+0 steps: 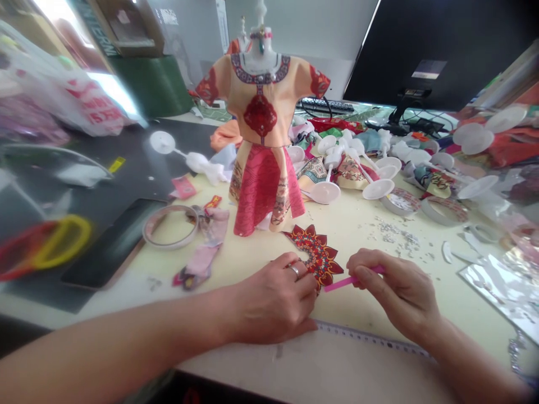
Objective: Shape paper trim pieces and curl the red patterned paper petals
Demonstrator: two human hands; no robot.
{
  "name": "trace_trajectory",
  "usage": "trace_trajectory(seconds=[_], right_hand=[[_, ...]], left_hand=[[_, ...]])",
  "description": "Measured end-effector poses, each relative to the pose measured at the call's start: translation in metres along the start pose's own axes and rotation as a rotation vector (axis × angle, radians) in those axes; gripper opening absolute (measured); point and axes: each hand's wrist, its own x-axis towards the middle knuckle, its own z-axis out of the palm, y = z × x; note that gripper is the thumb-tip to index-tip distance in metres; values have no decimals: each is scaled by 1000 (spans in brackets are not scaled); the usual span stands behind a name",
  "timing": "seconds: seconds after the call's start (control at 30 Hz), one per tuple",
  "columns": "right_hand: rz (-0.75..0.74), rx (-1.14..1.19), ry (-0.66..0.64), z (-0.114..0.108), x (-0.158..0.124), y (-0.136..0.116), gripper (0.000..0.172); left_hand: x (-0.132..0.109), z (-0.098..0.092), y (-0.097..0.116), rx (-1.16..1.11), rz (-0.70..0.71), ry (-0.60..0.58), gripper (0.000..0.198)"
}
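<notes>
A red and orange patterned piece with a pointed, scalloped edge point(319, 252) lies curved on the cream work surface. My left hand point(273, 300), with a ring on one finger, is closed over its lower left part, and the fingertips are partly hidden. Between thumb and fingers, my right hand point(396, 289) pinches a thin pink stick point(343, 283), whose tip is close to the piece's lower edge. Just beyond stands a small mannequin in a peach top point(221, 78) and a pink patterned skirt point(261, 191). A ruler-like measuring strip point(370, 338) runs below my hands.
To the left are a tape roll point(170, 245), a dark phone point(120, 241) and blurred red-yellow scissors point(63, 241). White mannequin stands point(324, 192) and fabric are heaped at the back right. Loose silvery bits point(398, 235) lie near more tape rolls point(401, 201). A monitor point(442, 50) stands behind.
</notes>
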Motion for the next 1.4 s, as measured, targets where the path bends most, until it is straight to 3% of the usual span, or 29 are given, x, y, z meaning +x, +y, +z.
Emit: trace_trajectory(seconds=[0.1,0.47,0.57,0.67,0.8,0.97,1.4], right_hand=[[30,26,40,-2,-3,2,17],[96,201,415,-20,0,11,15],[105,107,551,-36,5,11,16],[190,-146,656,-57,6,16,19],[333,-512,509,-75,5,27,23],[312,-681,312,-77,7,36,24],[283,-776,236,-73,7,38,26]], left_hand=[[0,1,1,20,8,1,30],[-1,0,-4,-73,-31,109,28],[-1,-2,-5,-81,-64,112,24],[-1,0,-6,-73,-108,120,22],[-1,5,-9,-46,-140,105,23],[1,7,-14,-44,-173,118,19],[1,7,-17,-94,-184,166,14]])
